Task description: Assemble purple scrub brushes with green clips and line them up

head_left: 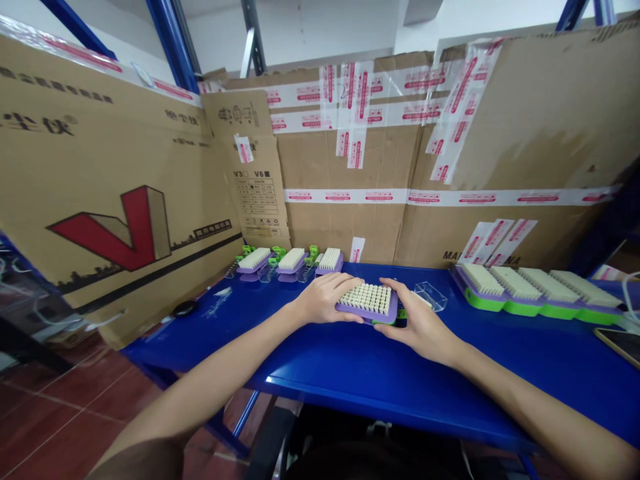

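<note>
Over the middle of the blue table I hold a scrub brush (pixel 367 299) with its cream bristles facing up. It has a purple rim, and a bit of green shows beneath. My left hand (pixel 327 298) grips its left end, fingers over the top edge and thumb along the near side. My right hand (pixel 413 323) closes round the right end, with thumb and fingers on opposite edges. Just behind my right hand lies a clear plastic tray (pixel 433 297). The underside of the brush is hidden.
Three purple brushes (pixel 291 260) with green clips and clear parts stand at the back left. Several green-and-purple brushes (pixel 543 285) line the right. A phone (pixel 620 345) lies at the right edge. A black round object (pixel 185 309) sits left. Cardboard walls (pixel 345 230) enclose the table (pixel 320 357).
</note>
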Demonstrator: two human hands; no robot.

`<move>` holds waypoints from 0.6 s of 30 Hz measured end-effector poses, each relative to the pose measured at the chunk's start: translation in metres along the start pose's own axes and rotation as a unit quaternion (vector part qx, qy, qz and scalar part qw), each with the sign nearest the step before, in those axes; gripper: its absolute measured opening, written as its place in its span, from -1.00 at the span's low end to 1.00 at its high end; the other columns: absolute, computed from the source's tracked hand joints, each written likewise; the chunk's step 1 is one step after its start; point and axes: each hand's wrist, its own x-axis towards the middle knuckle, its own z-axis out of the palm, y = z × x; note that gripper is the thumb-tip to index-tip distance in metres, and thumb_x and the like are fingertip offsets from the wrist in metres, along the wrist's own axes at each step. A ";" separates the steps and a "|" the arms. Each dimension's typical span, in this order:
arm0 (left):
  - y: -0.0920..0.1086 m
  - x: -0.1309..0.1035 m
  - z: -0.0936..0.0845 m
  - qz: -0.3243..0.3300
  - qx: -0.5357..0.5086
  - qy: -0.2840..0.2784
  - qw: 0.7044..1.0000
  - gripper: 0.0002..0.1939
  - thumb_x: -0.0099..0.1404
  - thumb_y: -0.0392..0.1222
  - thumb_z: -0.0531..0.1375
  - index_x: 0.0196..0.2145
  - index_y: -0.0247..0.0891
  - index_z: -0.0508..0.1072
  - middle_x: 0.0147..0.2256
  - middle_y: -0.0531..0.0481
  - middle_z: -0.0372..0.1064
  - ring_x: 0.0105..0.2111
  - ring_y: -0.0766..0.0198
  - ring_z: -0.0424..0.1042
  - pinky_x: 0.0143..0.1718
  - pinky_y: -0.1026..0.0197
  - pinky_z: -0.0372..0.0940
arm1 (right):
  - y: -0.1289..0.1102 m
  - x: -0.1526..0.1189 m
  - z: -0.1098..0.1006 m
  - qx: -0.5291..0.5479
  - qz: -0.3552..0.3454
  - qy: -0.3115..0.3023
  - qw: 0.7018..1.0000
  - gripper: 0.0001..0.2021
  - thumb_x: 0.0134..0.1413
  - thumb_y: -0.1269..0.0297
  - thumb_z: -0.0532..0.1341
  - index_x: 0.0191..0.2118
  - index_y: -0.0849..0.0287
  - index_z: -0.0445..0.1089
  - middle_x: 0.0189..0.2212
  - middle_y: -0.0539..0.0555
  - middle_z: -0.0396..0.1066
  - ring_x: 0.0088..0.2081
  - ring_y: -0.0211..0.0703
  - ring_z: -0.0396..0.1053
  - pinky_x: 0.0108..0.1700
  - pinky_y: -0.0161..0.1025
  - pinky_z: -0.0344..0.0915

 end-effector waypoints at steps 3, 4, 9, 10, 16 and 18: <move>-0.001 -0.001 0.000 -0.004 0.006 -0.003 1.000 -0.10 0.46 0.53 0.28 0.37 -0.30 0.44 0.09 -0.30 0.65 0.03 -0.09 0.72 0.07 -0.14 0.65 | -0.001 0.000 0.000 -0.002 0.005 0.005 1.000 -0.12 0.34 0.00 0.45 0.60 -0.09 0.05 0.50 0.25 0.35 0.44 0.37 0.43 0.41 0.38 0.47; -0.001 -0.001 0.000 -0.005 0.006 -0.004 1.000 -0.10 0.46 0.54 0.27 0.37 -0.30 0.44 0.08 -0.30 0.65 0.03 -0.10 0.72 0.07 -0.14 0.65 | -0.002 0.000 0.000 -0.002 0.008 0.006 1.000 -0.12 0.34 0.00 0.45 0.60 -0.08 0.05 0.49 0.26 0.35 0.43 0.37 0.44 0.41 0.37 0.47; -0.002 -0.001 0.000 -0.014 -0.002 -0.010 1.000 -0.09 0.48 0.55 0.24 0.39 -0.30 0.42 0.09 -0.31 0.65 0.04 -0.10 0.71 0.07 -0.15 0.65 | -0.006 0.000 -0.002 -0.001 0.023 0.011 1.000 -0.14 0.34 0.00 0.45 0.57 -0.06 0.07 0.47 0.27 0.37 0.41 0.34 0.47 0.39 0.36 0.49; -0.002 -0.001 0.000 -0.013 -0.003 -0.010 1.000 -0.09 0.48 0.54 0.25 0.39 -0.30 0.43 0.09 -0.31 0.65 0.04 -0.10 0.71 0.07 -0.15 0.65 | -0.006 0.000 -0.002 -0.002 0.026 0.013 1.000 -0.15 0.33 0.00 0.45 0.57 -0.06 0.07 0.47 0.26 0.38 0.41 0.34 0.47 0.39 0.36 0.49; -0.001 0.001 0.000 -0.002 0.013 0.008 1.000 -0.12 0.50 0.53 0.23 0.35 -0.32 0.44 0.07 -0.31 0.66 0.02 -0.10 0.72 0.06 -0.15 0.66 | -0.005 -0.001 -0.002 -0.007 0.034 0.014 0.999 -0.16 0.33 -0.04 0.44 0.56 -0.05 0.10 0.46 0.26 0.40 0.42 0.36 0.45 0.41 0.39 0.46; -0.001 0.001 0.000 -0.003 0.011 0.008 1.000 -0.12 0.50 0.53 0.23 0.35 -0.33 0.44 0.07 -0.31 0.66 0.02 -0.10 0.72 0.06 -0.15 0.66 | -0.006 -0.001 -0.002 -0.006 0.040 0.015 0.999 -0.17 0.33 -0.04 0.44 0.56 -0.05 0.10 0.45 0.26 0.41 0.41 0.35 0.47 0.39 0.37 0.48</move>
